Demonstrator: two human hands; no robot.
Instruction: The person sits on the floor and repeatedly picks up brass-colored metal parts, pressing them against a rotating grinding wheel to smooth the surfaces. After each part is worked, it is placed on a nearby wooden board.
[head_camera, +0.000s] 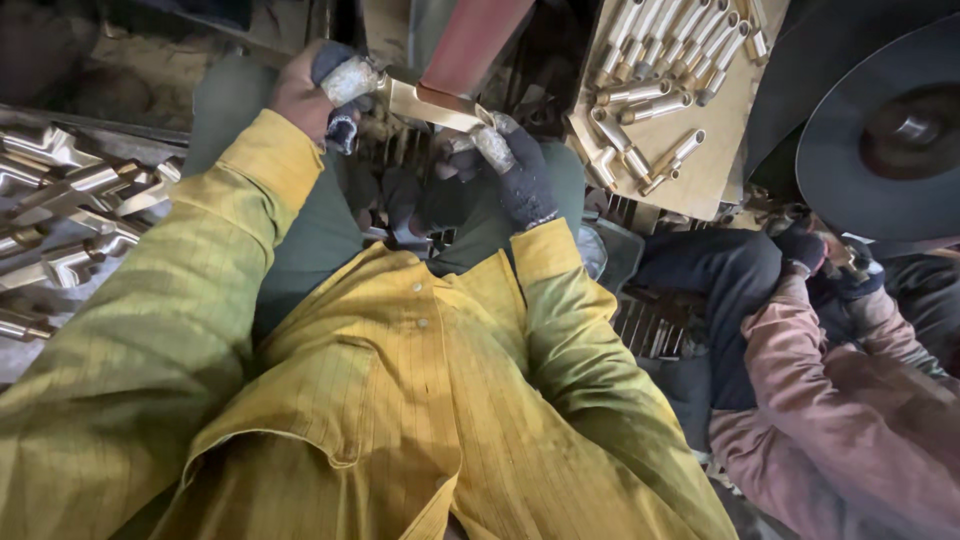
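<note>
Both grips are closed on one long, flat brass bar (425, 103), held level across the view in front of the person's chest. At its left end, the left hand (320, 95), partly gloved in dark fabric with pale taped fingertips, wraps round the bar, the yellow-sleeved arm raised and bent at the elbow. Its other end sits in the right hand (515, 170), in a dark knitted glove, wrist angled upward. A dull red belt (470, 40) meets the bar from above. Short brass tubes (655, 75) lie on a tan board (735, 150) to the right. Nearby, a co-worker's gloved hand (805, 250) is busy below a dark round wheel (880, 140).
</note>
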